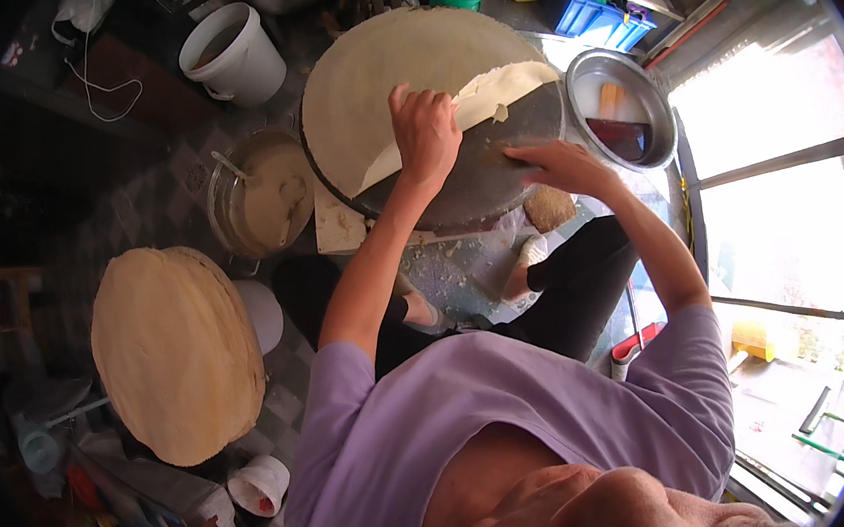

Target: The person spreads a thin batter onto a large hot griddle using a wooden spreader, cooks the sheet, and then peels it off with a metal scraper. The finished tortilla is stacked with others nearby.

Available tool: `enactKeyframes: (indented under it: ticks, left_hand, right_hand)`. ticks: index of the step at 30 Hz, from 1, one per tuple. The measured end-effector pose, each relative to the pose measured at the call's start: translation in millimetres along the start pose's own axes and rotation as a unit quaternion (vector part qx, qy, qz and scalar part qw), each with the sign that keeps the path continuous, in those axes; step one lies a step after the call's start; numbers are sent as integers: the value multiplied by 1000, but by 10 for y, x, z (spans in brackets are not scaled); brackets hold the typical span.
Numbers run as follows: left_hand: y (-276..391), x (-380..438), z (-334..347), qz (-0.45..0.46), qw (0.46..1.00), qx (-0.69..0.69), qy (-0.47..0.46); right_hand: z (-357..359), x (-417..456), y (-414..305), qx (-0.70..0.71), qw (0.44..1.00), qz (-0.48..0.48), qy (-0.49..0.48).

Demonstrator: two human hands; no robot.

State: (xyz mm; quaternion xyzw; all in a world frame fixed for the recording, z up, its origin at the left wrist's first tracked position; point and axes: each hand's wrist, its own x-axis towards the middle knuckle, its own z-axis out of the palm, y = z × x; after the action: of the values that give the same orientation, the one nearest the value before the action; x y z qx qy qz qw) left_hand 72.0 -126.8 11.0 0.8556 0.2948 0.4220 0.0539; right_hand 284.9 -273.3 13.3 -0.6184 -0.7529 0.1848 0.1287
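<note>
A wide, thin flatbread (404, 62) covers the far and left parts of a round dark griddle (489, 175). Its near edge is lifted and folded back, showing the paler underside, with a small torn flap. My left hand (427, 131) pinches that folded edge near its middle. Over the bare near right part of the griddle is my right hand (560, 165), fingers spread and slightly blurred, holding nothing that I can see.
Left of the griddle is a pot of batter (258, 195) with a ladle. A tall stack of flatbreads (174, 353) stands at the lower left. A metal basin (662, 122) with liquid is at the right, a white bucket (246, 60) behind left. Crumbs litter the floor.
</note>
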Motion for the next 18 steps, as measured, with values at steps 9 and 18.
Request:
enactKeyframes:
  ticks: [9,18]
  left_hand:
    - [132,-27,-101,-10,1000,1,-10]
    - [-194,-119,-236,-75,997,27,-9]
  right_hand:
    - [-677,696,751,-45,967,153,199]
    - [-710,1394,931,-13,982,30,184]
